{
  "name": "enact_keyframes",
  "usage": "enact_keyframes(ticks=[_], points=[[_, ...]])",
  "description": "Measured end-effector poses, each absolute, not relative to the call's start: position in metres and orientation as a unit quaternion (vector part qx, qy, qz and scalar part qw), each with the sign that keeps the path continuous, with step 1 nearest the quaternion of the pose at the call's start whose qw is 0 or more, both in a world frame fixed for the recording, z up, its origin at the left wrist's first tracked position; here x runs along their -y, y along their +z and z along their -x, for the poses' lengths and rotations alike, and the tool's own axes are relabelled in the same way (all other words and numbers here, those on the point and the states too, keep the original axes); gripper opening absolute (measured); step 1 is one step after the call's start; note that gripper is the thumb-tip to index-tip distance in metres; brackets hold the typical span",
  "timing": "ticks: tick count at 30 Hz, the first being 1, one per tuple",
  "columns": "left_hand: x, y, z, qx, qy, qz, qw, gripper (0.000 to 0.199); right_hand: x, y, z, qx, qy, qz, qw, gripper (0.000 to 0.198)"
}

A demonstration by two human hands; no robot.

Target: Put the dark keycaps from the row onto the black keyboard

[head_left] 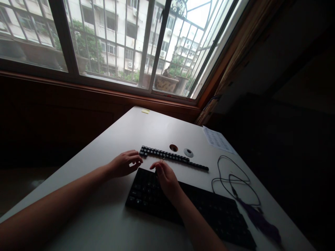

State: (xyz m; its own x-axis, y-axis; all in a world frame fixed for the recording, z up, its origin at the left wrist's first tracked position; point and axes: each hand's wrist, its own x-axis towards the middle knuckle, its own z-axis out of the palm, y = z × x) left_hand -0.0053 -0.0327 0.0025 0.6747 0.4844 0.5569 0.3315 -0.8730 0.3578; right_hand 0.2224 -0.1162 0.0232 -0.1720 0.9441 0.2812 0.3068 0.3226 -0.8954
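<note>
My left hand (125,164) is just off the left end of rows of loose black keycaps (167,154). Its fingers are bent, with a gap between them and the thumb, and nothing shows in them. Over the upper left part of a black keyboard (214,205), my right hand (167,179) is closed in a pinch. A thin wire tool (163,158) sticks up from its fingertips toward the keycaps; the rest of it is hidden by the fingers. Dark shadow hides much detail on the keyboard.
Right of the keyboard lie a looped black cable (235,179) and a dark purple cloth-like item (259,219). Behind the keycaps are a cable hole (173,148) and its grey ring cover (188,152). Printed paper (218,139) and a yellow note (145,111) lie on the white table (104,198).
</note>
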Motion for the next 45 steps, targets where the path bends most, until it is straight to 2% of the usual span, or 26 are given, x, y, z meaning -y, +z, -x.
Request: enact_keyframes(ticks=[7, 18, 24, 28, 33, 37, 41, 45], points=[[0.036, 0.005, 0.004, -0.170, 0.283, -0.935, 0.128, 0.011, 0.119, 0.023, -0.227, 0.754, 0.261, 0.437, 0.415, 0.028], [0.032, -0.001, 0.003, -0.160, 0.267, -0.942, 0.128, 0.010, 0.123, 0.008, -0.224, 0.817, 0.208, 0.431, 0.321, 0.016], [0.033, 0.000, 0.003, -0.157, 0.264, -0.943, 0.126, 0.010, 0.122, 0.003, -0.226, 0.791, 0.223, 0.428, 0.376, 0.014], [0.033, 0.000, 0.002, -0.154, 0.267, -0.943, 0.123, 0.011, 0.121, 0.004, -0.227, 0.771, 0.258, 0.426, 0.398, 0.018], [0.035, 0.000, 0.001, -0.153, 0.270, -0.942, 0.126, 0.014, 0.118, 0.008, -0.234, 0.688, 0.302, 0.467, 0.467, 0.027], [0.037, 0.002, 0.000, -0.150, 0.274, -0.941, 0.133, 0.017, 0.116, 0.010, -0.236, 0.669, 0.340, 0.461, 0.473, 0.027], [0.041, 0.006, -0.004, -0.172, 0.306, -0.914, 0.205, 0.016, 0.117, 0.013, -0.236, 0.656, 0.371, 0.446, 0.484, 0.026], [0.049, 0.012, -0.010, -0.238, 0.322, -0.838, 0.371, 0.022, 0.117, 0.015, -0.237, 0.669, 0.357, 0.421, 0.498, 0.021]])
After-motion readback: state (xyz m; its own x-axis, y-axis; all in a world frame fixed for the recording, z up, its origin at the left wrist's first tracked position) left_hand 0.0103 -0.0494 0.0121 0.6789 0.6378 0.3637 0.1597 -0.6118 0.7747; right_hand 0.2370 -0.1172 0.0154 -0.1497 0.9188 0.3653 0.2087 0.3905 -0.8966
